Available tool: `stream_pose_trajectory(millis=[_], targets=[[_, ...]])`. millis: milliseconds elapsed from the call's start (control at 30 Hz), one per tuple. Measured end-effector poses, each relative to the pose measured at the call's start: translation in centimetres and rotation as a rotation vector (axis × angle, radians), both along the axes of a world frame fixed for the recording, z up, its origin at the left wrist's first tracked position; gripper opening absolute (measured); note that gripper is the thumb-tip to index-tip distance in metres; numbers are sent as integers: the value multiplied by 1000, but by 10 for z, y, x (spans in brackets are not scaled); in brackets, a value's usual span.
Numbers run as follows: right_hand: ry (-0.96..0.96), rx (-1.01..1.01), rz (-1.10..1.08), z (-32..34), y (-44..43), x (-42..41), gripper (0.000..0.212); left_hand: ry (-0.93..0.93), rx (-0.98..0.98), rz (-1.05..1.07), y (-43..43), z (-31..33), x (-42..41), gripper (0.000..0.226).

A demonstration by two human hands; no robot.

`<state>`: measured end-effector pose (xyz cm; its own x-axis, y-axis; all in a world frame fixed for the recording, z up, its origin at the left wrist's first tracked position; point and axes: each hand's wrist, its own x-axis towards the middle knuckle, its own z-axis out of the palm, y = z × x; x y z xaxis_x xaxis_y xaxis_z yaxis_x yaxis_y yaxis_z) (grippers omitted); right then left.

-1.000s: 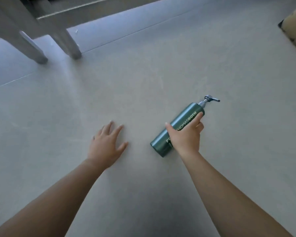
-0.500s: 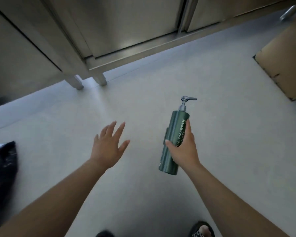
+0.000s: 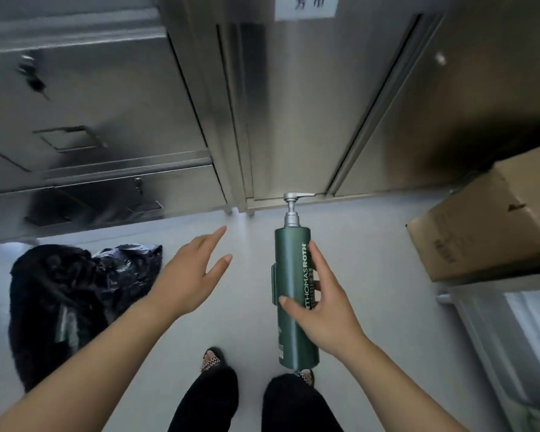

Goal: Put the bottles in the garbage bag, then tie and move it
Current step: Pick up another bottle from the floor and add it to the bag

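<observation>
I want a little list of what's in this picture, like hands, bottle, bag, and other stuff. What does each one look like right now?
right hand: holds the bottle around its middle
bottle: green, silver pump on top, upright, lifted off the floor
left hand: open, empty, fingers spread
bag: black, crumpled on the floor to the left, something pale green showing in it
box: cardboard, at the right
cabinets: shiny metal, doors shut, straight ahead
bottle in bag yet: no
</observation>
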<state>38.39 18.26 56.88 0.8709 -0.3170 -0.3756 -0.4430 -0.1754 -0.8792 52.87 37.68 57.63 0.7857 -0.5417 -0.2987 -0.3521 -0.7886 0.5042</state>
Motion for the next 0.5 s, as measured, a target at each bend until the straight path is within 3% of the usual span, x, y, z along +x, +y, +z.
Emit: stream_pose_trajectory(millis=[167, 500], targets=[[-107, -77, 139, 110, 12, 9, 97, -99, -13, 116, 35, 108, -34, 60], [-289, -190, 382, 221, 147, 39, 95, -273, -177, 524, 199, 209, -98, 59]])
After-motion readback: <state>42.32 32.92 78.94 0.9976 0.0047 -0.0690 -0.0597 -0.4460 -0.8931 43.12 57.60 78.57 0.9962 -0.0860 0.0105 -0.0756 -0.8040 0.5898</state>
